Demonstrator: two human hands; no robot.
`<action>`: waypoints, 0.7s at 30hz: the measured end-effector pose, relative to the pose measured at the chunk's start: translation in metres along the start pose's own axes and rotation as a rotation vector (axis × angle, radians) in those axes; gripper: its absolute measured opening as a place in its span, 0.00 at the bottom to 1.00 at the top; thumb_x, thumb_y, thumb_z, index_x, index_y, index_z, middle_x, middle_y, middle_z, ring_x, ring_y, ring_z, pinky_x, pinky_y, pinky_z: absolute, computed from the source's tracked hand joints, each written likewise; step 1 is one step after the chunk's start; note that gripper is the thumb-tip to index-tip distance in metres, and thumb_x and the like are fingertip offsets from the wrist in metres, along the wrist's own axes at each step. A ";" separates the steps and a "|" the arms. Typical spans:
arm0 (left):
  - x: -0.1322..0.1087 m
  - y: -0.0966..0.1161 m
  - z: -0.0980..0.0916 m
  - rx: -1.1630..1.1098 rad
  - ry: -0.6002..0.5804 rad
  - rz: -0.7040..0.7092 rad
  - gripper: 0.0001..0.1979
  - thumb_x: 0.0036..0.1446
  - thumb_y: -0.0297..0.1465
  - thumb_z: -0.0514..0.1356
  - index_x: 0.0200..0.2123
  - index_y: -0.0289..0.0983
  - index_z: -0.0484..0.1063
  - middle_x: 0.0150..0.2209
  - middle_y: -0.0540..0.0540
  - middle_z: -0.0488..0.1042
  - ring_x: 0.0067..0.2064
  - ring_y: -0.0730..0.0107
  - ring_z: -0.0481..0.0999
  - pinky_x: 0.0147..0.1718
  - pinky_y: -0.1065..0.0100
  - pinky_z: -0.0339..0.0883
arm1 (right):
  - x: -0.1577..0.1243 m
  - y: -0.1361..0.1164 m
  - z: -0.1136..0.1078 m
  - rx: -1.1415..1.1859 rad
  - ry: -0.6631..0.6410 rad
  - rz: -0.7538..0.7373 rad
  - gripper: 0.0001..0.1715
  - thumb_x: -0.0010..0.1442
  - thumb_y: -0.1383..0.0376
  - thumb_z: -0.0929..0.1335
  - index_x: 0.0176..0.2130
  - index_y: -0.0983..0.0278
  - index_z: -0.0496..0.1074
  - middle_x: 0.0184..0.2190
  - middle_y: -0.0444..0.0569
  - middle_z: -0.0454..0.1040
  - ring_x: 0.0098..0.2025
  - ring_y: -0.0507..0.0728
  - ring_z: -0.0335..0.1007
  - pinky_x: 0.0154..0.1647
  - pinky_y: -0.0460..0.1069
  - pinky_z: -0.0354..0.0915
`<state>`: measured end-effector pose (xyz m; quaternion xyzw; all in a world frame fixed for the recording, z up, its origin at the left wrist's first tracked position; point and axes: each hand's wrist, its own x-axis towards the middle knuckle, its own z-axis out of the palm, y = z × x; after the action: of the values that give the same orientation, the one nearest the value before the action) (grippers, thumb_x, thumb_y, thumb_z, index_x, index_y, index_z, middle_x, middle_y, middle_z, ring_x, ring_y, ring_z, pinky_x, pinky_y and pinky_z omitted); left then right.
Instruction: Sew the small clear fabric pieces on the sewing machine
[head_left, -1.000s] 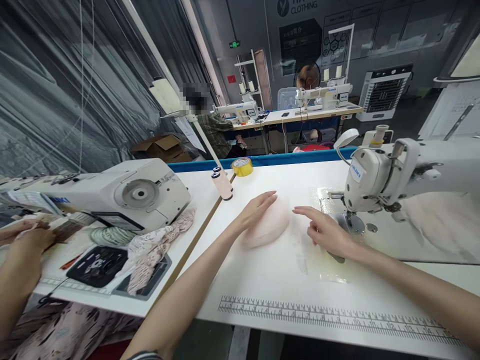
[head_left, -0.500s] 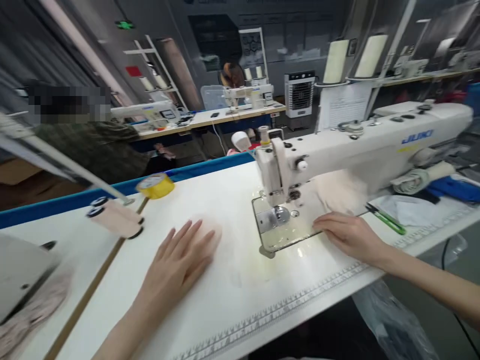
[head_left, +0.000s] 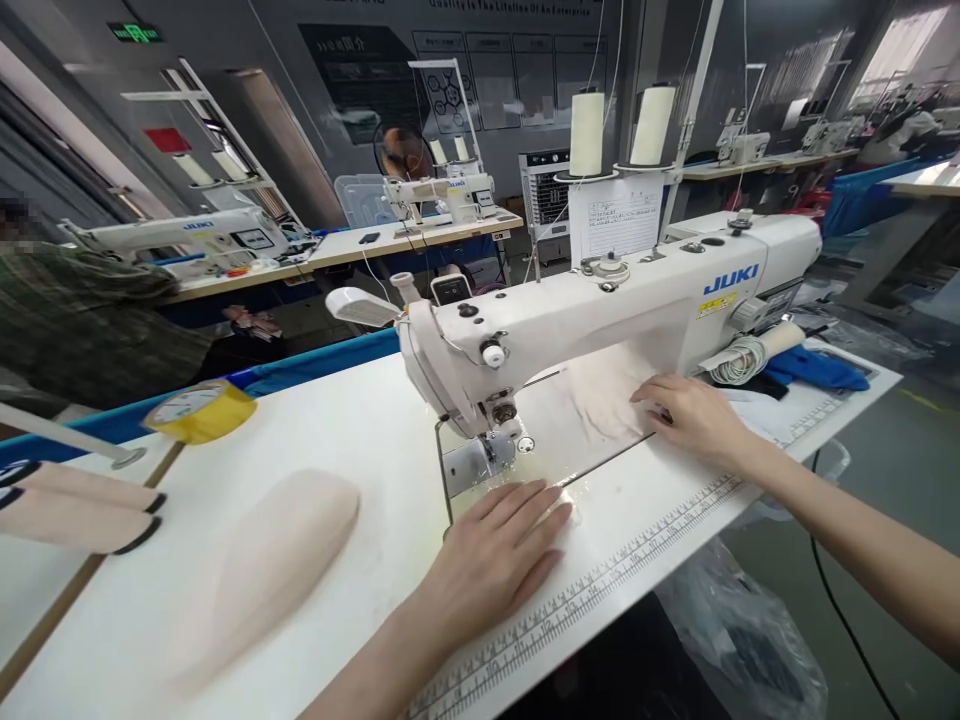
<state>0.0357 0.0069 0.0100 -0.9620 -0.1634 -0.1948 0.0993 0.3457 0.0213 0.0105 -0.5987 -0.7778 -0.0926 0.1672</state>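
Note:
My left hand [head_left: 491, 555] lies flat, fingers spread, on the white table [head_left: 337, 430] just in front of the needle plate [head_left: 472, 465] of the white JUKI sewing machine [head_left: 600, 300]. My right hand [head_left: 694, 415] rests with fingers curled on the edge of a pale pink fabric piece [head_left: 600, 395] lying under the machine's arm. A pale pink moulded pad [head_left: 277, 560] sits on the table to the left, apart from both hands.
A yellow tape roll [head_left: 199, 408] and pink thread spools [head_left: 75, 505] lie at the far left. Two cream thread cones [head_left: 619, 128] stand behind the machine. Blue cloth [head_left: 814, 368] and a white roll [head_left: 750, 355] lie at its right. A person in dark green [head_left: 82, 320] sits at back left.
The view has swung right. My left hand has left the pink pad and moved to the table by the needle plate. My right hand has reached further right onto the fabric under the arm.

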 end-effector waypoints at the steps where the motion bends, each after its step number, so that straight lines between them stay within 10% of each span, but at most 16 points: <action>1: 0.016 0.001 0.008 -0.026 -0.011 -0.032 0.15 0.64 0.32 0.52 0.52 0.36 0.69 0.53 0.45 0.72 0.55 0.61 0.70 0.51 0.59 0.68 | 0.001 0.000 0.000 0.006 -0.003 0.002 0.16 0.56 0.73 0.63 0.43 0.64 0.72 0.42 0.50 0.74 0.39 0.58 0.71 0.36 0.50 0.62; 8: 0.094 -0.014 0.045 -0.144 -0.111 -0.250 0.17 0.63 0.31 0.53 0.54 0.34 0.67 0.57 0.41 0.68 0.58 0.58 0.67 0.55 0.55 0.65 | 0.009 0.002 0.009 0.051 -0.003 0.030 0.19 0.57 0.74 0.62 0.45 0.61 0.73 0.45 0.46 0.75 0.40 0.58 0.73 0.30 0.47 0.60; 21: 0.122 -0.012 0.060 -0.159 -0.005 -0.227 0.17 0.63 0.31 0.51 0.55 0.36 0.64 0.57 0.40 0.67 0.56 0.58 0.68 0.51 0.56 0.67 | 0.027 0.015 0.015 0.307 0.083 0.099 0.16 0.57 0.72 0.63 0.45 0.61 0.72 0.36 0.46 0.75 0.34 0.56 0.71 0.30 0.46 0.59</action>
<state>0.1579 0.0669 0.0069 -0.9428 -0.2553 -0.2145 -0.0005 0.3515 0.0546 0.0052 -0.5993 -0.7449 0.0108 0.2930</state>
